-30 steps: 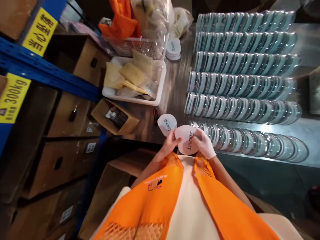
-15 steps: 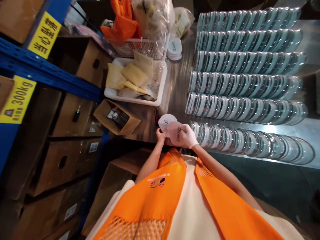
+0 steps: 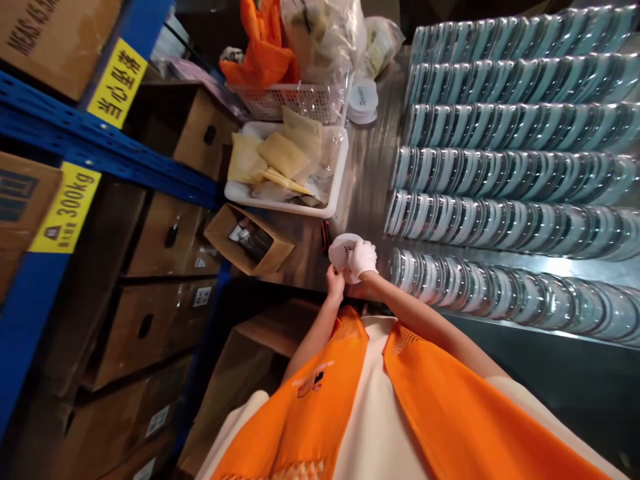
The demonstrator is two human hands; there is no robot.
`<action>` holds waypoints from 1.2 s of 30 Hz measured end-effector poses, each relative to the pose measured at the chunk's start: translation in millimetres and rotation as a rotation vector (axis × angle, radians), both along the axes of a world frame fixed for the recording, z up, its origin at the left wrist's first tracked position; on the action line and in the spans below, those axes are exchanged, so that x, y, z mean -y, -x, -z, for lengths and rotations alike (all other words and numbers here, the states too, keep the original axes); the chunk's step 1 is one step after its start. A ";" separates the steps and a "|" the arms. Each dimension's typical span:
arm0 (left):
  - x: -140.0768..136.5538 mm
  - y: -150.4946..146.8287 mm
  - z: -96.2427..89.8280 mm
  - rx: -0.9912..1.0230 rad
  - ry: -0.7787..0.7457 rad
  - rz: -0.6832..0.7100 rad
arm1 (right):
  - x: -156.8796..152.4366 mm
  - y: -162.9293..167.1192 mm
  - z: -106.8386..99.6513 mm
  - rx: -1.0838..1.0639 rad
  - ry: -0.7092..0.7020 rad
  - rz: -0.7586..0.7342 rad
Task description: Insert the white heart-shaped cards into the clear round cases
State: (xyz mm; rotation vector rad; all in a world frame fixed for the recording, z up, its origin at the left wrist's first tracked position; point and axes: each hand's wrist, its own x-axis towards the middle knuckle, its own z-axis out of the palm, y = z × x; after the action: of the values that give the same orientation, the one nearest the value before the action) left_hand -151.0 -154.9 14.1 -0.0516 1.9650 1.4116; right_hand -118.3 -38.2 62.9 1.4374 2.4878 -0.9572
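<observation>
A flat white round disc with dark print [image 3: 341, 248] is held up near the table's front edge. My bare left hand [image 3: 335, 283] pinches its lower edge between thumb and fingers. Over the disc's right side lies my right hand [image 3: 363, 260] in a white glove, fingers curled onto it and covering part of the print. Whether a second disc is under the gloved hand cannot be made out. Just left of the disc, a black and red tool [image 3: 326, 236], perhaps a cutter, rests on the metal table [image 3: 367, 200].
Several rows of clear round lids or containers [image 3: 480, 207] stand on edge to the right. A white tray [image 3: 341, 175] of yellowish packets, a white basket [image 3: 290, 100], a stack of round discs [image 3: 363, 101] and an open cardboard box [image 3: 275, 257] sit left and behind. Blue shelving [image 3: 107, 150] holds cartons.
My gloved right hand has moved left over the white disc. The pinkish disc it held beside the white one no longer shows clearly. The whole view has shifted slightly.
</observation>
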 end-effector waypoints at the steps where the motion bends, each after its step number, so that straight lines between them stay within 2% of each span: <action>1: 0.9 0.6 0.8 -0.002 0.007 -0.021 | -0.7 -1.3 -1.4 0.006 0.003 -0.013; 6: 2.4 1.5 -0.3 -0.007 0.032 -0.120 | -7.8 -12.9 -7.9 -0.030 0.032 -0.067; 11: 14.2 -4.3 -13.4 -0.029 0.039 -0.171 | 3.7 -29.2 -10.2 -0.249 0.229 -0.091; 14: 34.5 -10.2 -41.5 -0.087 -0.035 -0.104 | 15.9 -53.7 -18.4 -0.437 0.389 -0.079; 17: 43.8 -19.1 -85.1 -0.049 -0.211 0.112 | 18.7 -92.6 -37.6 -0.562 0.440 -0.008; 20: 23.2 -33.6 -123.1 -0.013 -0.308 0.290 | 8.8 -137.1 -61.4 -0.616 0.470 0.088; 22: -3.3 -47.7 -135.8 0.047 -0.294 0.393 | 0.0 -167.4 -75.1 -0.660 0.472 0.198; 25: -42.1 -77.6 -140.1 0.171 -0.276 0.503 | -2.9 -216.3 -91.4 -0.779 0.439 0.447; 29: -70.3 -130.2 -143.3 0.162 -0.258 0.623 | 25.6 -279.9 -107.9 -0.859 0.461 0.741; 33: -89.3 -185.3 -146.0 0.152 -0.231 0.805 | 50.6 -326.0 -106.6 -0.974 0.488 0.981; 36: -113.7 -224.5 -145.2 0.184 -0.230 0.941 | 44.9 -360.6 -101.1 -1.057 0.362 1.061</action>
State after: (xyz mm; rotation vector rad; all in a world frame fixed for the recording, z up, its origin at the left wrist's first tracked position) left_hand 73.5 -41.2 159.3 0.7257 1.3457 0.9257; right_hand 242.3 -83.1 164.0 2.5457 1.4958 -2.7278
